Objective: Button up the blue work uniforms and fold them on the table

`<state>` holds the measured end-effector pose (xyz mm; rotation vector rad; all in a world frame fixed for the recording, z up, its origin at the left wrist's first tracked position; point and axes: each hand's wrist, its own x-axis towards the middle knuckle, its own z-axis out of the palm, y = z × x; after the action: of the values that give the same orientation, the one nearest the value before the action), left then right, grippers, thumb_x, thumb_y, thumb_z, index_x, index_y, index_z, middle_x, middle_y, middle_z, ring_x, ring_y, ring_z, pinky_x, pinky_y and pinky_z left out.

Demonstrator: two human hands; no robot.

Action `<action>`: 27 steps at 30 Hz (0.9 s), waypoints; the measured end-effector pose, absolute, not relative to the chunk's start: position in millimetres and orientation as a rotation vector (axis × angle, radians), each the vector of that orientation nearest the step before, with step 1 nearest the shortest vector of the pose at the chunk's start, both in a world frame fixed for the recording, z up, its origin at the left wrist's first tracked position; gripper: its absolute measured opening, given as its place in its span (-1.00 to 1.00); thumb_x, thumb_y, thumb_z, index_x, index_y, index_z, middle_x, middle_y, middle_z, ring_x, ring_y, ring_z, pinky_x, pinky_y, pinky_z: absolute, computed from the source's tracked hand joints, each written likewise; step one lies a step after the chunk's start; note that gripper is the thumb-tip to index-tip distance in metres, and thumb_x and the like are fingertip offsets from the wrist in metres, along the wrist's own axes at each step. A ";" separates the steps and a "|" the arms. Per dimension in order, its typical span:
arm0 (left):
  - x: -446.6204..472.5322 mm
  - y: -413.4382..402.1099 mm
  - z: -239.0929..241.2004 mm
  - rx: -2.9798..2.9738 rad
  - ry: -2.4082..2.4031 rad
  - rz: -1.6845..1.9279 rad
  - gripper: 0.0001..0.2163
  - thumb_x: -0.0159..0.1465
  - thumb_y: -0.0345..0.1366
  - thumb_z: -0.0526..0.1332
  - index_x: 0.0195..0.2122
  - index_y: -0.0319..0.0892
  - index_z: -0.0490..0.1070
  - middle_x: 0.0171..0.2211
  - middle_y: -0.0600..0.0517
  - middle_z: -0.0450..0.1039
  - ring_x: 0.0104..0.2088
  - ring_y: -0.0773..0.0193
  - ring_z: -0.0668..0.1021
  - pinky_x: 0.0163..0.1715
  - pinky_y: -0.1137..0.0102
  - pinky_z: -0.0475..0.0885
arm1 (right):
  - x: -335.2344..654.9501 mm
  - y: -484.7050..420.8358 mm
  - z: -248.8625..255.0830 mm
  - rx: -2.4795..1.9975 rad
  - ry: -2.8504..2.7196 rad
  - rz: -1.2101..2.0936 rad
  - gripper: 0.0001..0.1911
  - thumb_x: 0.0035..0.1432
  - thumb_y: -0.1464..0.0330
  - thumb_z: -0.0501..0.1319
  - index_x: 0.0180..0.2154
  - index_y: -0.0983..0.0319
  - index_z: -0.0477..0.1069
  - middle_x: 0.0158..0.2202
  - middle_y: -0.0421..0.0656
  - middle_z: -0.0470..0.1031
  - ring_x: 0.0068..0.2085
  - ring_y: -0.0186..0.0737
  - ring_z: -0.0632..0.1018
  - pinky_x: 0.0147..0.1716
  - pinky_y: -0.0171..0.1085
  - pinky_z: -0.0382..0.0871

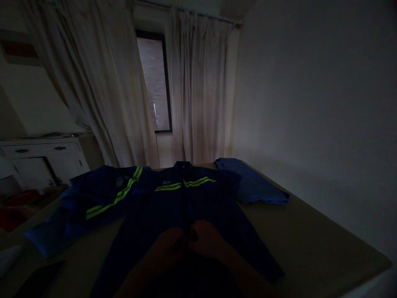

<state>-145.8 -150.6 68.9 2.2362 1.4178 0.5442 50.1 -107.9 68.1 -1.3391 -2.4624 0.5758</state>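
A dark navy work jacket (169,207) with yellow-green reflective strips lies spread front up, collar at the far end and sleeves out to both sides. My left hand (172,242) and my right hand (203,238) are close together over its front opening, low in the middle of the view. The fingers of both hands are curled in, pinching the jacket's front edges by the look of it. Deep shadow hides the fingertips and the exact spot they grip.
Another navy garment with a reflective strip (102,209) lies crumpled at the left, over lighter blue cloth (46,238). Folded blue clothing (251,182) rests at the far right of the table (325,244). A dark flat object (40,279) is at near left. Beyond are curtains (201,82) and a white cabinet (62,159).
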 end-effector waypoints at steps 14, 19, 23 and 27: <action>-143.9 -149.9 60.1 2.284 1.380 0.546 -0.88 0.14 -0.47 0.14 -0.36 -0.12 0.39 -0.33 0.08 0.50 -0.32 0.30 0.49 -0.30 0.43 0.26 | 58.8 -102.9 73.8 -1.153 -2.359 0.965 -0.82 0.05 0.33 0.32 -0.30 0.25 0.63 -0.35 -0.16 0.65 -0.33 -0.21 0.60 -0.44 -0.38 0.24; -144.5 -146.0 53.1 2.260 1.420 0.592 -0.91 0.14 -0.44 0.17 -0.36 -0.12 0.39 -0.35 0.08 0.49 -0.35 0.31 0.48 -0.34 0.43 0.26 | 58.2 -105.1 73.6 -1.242 -2.388 0.898 -0.77 0.06 0.25 0.31 -0.29 0.25 0.62 -0.32 -0.11 0.66 -0.33 -0.19 0.60 -0.45 -0.36 0.24; -145.1 -143.1 46.6 2.312 1.407 0.568 -0.90 0.13 -0.45 0.15 -0.36 -0.11 0.38 -0.30 0.06 0.51 -0.29 0.28 0.50 -0.30 0.42 0.28 | 58.2 -106.7 71.6 -1.315 -2.463 0.794 -0.77 0.10 0.23 0.25 -0.35 0.24 0.60 -0.37 -0.10 0.63 -0.39 -0.20 0.56 -0.50 -0.35 0.17; -144.6 -143.6 46.3 2.322 1.404 0.556 -0.89 0.15 -0.43 0.13 -0.34 -0.10 0.38 -0.29 0.05 0.52 -0.28 0.27 0.52 -0.28 0.41 0.30 | 59.5 -108.2 74.0 -1.294 -2.487 0.842 -0.75 0.09 0.20 0.25 -0.37 0.24 0.58 -0.39 -0.12 0.62 -0.42 -0.22 0.54 -0.53 -0.36 0.14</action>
<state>-144.6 -143.6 46.3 2.3225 1.4038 0.5563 59.5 -108.2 74.0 -1.2938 -2.4866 0.8419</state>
